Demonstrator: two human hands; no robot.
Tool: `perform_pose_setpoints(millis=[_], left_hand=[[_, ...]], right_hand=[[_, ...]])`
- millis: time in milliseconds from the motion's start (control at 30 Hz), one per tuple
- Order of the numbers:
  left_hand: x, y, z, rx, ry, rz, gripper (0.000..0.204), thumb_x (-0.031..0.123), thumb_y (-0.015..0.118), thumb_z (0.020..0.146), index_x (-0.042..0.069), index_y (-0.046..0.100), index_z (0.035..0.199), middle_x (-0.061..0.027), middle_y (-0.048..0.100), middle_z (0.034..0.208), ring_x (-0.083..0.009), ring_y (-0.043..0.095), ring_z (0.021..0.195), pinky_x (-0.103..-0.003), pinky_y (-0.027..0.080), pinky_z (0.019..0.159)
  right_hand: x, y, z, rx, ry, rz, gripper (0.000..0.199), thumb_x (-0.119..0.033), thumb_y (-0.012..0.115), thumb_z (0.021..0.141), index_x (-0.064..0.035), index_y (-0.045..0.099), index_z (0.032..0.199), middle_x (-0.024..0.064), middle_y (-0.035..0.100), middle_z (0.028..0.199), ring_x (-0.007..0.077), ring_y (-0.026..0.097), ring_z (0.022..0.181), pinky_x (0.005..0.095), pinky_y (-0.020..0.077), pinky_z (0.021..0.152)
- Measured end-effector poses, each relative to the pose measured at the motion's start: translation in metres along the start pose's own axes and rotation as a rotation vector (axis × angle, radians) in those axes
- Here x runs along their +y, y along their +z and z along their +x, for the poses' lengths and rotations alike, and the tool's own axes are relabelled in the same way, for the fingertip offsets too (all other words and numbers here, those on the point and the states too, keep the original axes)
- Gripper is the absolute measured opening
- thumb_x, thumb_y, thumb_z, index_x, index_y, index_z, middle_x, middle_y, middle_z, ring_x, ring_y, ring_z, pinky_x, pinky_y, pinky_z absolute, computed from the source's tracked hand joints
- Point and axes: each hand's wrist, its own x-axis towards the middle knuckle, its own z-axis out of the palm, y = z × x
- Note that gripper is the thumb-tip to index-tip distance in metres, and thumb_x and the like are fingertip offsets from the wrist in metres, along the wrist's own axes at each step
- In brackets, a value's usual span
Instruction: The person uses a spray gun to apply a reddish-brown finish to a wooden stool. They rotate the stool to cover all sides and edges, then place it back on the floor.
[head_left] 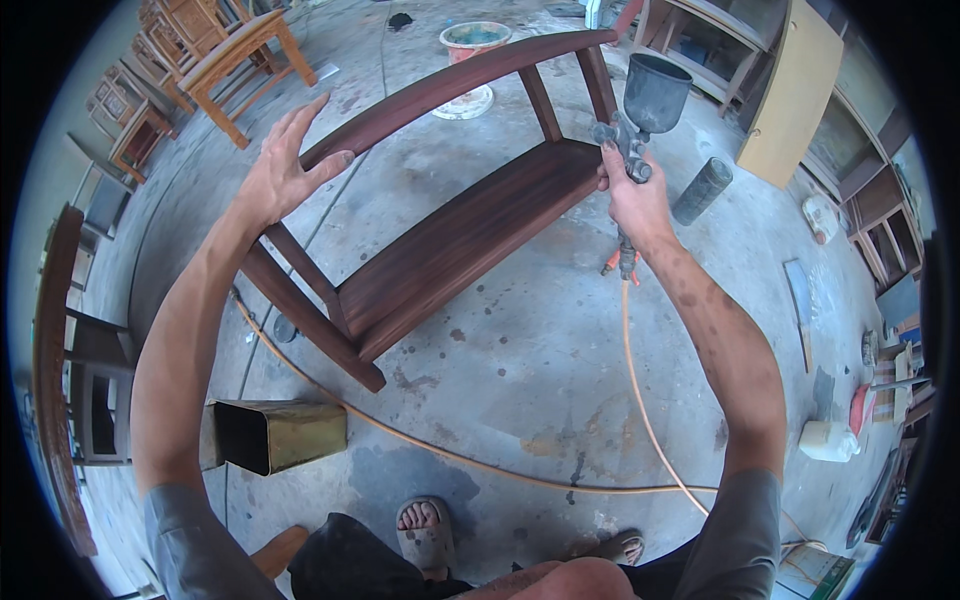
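A dark reddish-brown wooden furniture frame [480, 235], with a wide board, a curved rail and short posts, stands tilted in front of me. My left hand [285, 170] is at the left end of the curved rail, its fingers stretched out and its thumb apart across the rail. Whether the palm presses on the wood I cannot tell. My right hand [640, 200] is closed round a spray gun [632, 150] beside the frame's right end. A dark paint cup [657, 92] sits on top of the gun, and an orange air hose [628, 340] hangs from its lower end.
The hose curves over the stained concrete floor [500, 400]. An open square tin [300, 436] lies on its side at the lower left. Behind the frame stands a round pot [474, 42]; a dark cylinder [703, 190] is at right. Chairs [235, 70] and cabinets [700, 45] line the edges.
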Motion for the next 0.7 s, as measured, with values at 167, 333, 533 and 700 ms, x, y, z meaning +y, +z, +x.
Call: perform_pose_setpoints(millis=[167,333,533,700], left_hand=[[-0.004,-0.001,0.001,-0.001,-0.013,-0.005,0.091,0.059,0.071,0.09,0.01,0.038,0.159,-0.0239,0.046,0.154,-0.0418,0.041,0.145,-0.051,0.036,0.12],[-0.004,-0.002,0.001,-0.017,-0.024,0.01,0.09,0.059,0.07,0.091,0.011,0.038,0.159,-0.0233,0.047,0.154,-0.0414,0.042,0.144,-0.051,0.036,0.12],[0.004,-0.004,0.0,-0.028,-0.014,0.005,0.09,0.061,0.069,0.092,0.01,0.038,0.159,-0.0231,0.047,0.154,-0.0405,0.041,0.145,-0.051,0.035,0.12],[0.002,-0.003,-0.003,-0.013,-0.002,-0.001,0.092,0.063,0.07,0.091,0.01,0.037,0.16,-0.0232,0.047,0.153,-0.0411,0.041,0.145,-0.052,0.035,0.12]], right_hand=[[0.025,-0.005,0.002,0.044,0.112,-0.019,0.028,-0.029,0.066,0.103,-0.0042,0.066,0.116,0.0007,0.065,0.078,0.0097,0.061,0.066,0.0293,0.0496,0.062],[0.038,-0.005,0.004,0.053,0.09,0.002,0.028,-0.029,0.066,0.103,-0.004,0.066,0.114,0.001,0.065,0.077,0.01,0.061,0.064,0.0292,0.049,0.061],[0.014,0.004,0.018,0.058,-0.03,0.051,0.031,-0.035,0.066,0.103,-0.0057,0.063,0.11,0.0016,0.064,0.076,0.0085,0.054,0.056,0.0271,0.0419,0.049],[-0.006,0.006,0.031,0.037,-0.118,0.126,0.032,-0.037,0.065,0.103,-0.0046,0.063,0.105,0.0025,0.064,0.074,0.0074,0.05,0.049,0.026,0.0374,0.043]])
